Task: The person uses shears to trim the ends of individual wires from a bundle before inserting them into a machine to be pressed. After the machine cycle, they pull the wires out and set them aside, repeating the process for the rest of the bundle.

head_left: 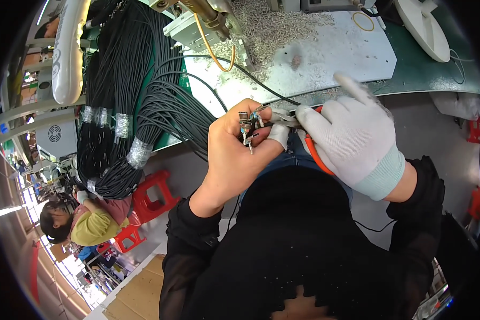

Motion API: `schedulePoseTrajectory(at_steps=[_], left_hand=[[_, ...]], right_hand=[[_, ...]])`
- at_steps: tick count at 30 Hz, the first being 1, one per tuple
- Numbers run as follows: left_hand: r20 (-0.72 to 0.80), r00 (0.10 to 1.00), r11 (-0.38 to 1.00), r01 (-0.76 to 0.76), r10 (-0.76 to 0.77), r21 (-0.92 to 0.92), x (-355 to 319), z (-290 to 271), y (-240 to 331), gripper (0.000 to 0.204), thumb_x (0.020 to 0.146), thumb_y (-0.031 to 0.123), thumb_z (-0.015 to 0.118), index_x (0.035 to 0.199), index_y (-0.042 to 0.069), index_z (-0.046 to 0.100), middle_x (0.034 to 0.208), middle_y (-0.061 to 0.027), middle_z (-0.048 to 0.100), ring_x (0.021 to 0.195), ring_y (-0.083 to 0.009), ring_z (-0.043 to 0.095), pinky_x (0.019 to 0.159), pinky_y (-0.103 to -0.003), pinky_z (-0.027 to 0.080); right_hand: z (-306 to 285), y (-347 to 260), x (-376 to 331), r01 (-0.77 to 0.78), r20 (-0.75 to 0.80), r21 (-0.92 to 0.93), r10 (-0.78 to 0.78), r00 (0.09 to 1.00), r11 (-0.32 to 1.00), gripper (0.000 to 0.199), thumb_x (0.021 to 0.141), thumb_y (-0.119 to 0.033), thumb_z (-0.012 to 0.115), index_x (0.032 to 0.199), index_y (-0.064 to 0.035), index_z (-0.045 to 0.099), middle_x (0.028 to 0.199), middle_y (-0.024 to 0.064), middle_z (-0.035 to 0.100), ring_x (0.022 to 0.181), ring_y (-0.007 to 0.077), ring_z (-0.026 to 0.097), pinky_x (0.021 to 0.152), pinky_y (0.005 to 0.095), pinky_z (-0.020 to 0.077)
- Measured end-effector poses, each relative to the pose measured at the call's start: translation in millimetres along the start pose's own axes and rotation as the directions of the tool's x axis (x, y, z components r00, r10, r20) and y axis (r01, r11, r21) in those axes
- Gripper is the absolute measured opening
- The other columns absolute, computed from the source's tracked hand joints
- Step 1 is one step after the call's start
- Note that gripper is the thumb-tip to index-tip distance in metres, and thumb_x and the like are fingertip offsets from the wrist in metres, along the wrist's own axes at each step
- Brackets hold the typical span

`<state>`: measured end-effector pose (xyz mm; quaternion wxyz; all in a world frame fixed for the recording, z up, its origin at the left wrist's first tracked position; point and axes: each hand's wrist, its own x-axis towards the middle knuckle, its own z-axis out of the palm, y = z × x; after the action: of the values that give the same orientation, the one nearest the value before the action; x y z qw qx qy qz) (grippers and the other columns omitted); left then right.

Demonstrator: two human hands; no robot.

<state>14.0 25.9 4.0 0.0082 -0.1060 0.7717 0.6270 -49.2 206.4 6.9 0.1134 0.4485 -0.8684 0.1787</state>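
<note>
My left hand point(230, 152) is bare, with a white wrap on the thumb tip. It is closed around several black cable ends, whose small metal connectors point(245, 126) and coloured wires stick out past the fingers. My right hand point(352, 136) wears a white knit glove with a pale green cuff. It grips pliers point(318, 157) with orange-red handles, the index finger stretched out away from them. The metal jaws reach to the cable ends at my left fingertips; exactly what lies between them is hidden. A black cable point(261, 85) runs from the bench to my hands.
Thick bundles of black cable point(168, 101) lie over the bench's left side, bound with clear wrap. A machine point(210, 21) stands over a white board point(341, 50) strewn with small metal pieces. Red stools point(157, 197) and a seated person point(93, 224) are at left; a cardboard box point(138, 290) is below.
</note>
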Motion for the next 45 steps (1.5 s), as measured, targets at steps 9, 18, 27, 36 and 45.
schedulePoseTrajectory(at_steps=[9, 18, 27, 36, 45], left_hand=[[0.007, 0.998, 0.997, -0.056, 0.056, -0.056, -0.3, -3.0, -10.4, 0.015, 0.074, -0.008, 0.066, 0.085, 0.0, 0.06, 0.078, 0.0039, 0.054, 0.063, 0.0008, 0.042, 0.055, -0.015, 0.032], [0.015, 0.998, 0.996, -0.057, 0.058, -0.062, 1.6, -1.0, -3.9, 0.011, 0.077, -0.004, 0.066, 0.084, 0.002, 0.059, 0.072, 0.0052, 0.053, 0.061, -0.0006, 0.043, 0.054, -0.017, 0.033], [-0.122, 0.988, 0.991, -0.108, 0.099, -0.073, 10.9, 6.4, -5.3, 0.019, 0.076, -0.004, 0.066, 0.075, 0.004, 0.049, 0.065, 0.0069, 0.044, 0.059, 0.0009, 0.034, 0.052, -0.016, 0.03], [-0.101, 0.994, 0.974, 0.018, -0.042, -0.227, 15.3, 2.4, -13.5, 0.016, 0.079, 0.0, 0.067, 0.077, 0.003, 0.051, 0.067, 0.0056, 0.048, 0.06, 0.0007, 0.037, 0.054, -0.016, 0.032], [-0.087, 0.961, 0.914, 0.221, -0.264, -0.34, 18.7, -49.2, -51.3, 0.008, 0.083, 0.005, 0.063, 0.089, 0.004, 0.057, 0.069, 0.0043, 0.05, 0.059, -0.0015, 0.04, 0.048, -0.019, 0.03]], right_hand=[[-3.9, 7.0, 0.4, -0.39, 0.452, 0.663, 0.074, 0.889, 0.639, 0.016, 0.078, -0.019, 0.066, 0.082, -0.0057, 0.059, 0.056, 0.0096, 0.053, 0.051, 0.0283, 0.056, 0.048, 0.0338, 0.0452], [1.5, 3.1, -5.2, -0.273, 0.267, 0.634, 0.127, 0.955, 0.723, 0.015, 0.077, -0.018, 0.069, 0.083, -0.0064, 0.061, 0.058, 0.0095, 0.054, 0.051, 0.0273, 0.056, 0.047, 0.0331, 0.0432], [21.8, -10.9, -6.2, -0.214, -0.026, 0.6, 0.286, 0.958, 0.771, 0.015, 0.071, -0.008, 0.07, 0.084, -0.0032, 0.063, 0.059, 0.0097, 0.053, 0.05, 0.0254, 0.055, 0.049, 0.0323, 0.0429], [22.3, -12.0, 5.2, -0.402, 0.227, 0.701, 0.35, 0.909, 0.589, 0.014, 0.077, -0.009, 0.067, 0.087, -0.002, 0.062, 0.061, 0.0111, 0.053, 0.05, 0.0251, 0.054, 0.05, 0.0332, 0.0425], [48.3, -6.9, -7.6, -0.389, 0.2, 0.735, 0.372, 0.907, 0.555, 0.014, 0.085, -0.014, 0.061, 0.08, -0.0009, 0.058, 0.055, 0.0075, 0.05, 0.047, 0.0119, 0.051, 0.048, 0.0287, 0.0401]])
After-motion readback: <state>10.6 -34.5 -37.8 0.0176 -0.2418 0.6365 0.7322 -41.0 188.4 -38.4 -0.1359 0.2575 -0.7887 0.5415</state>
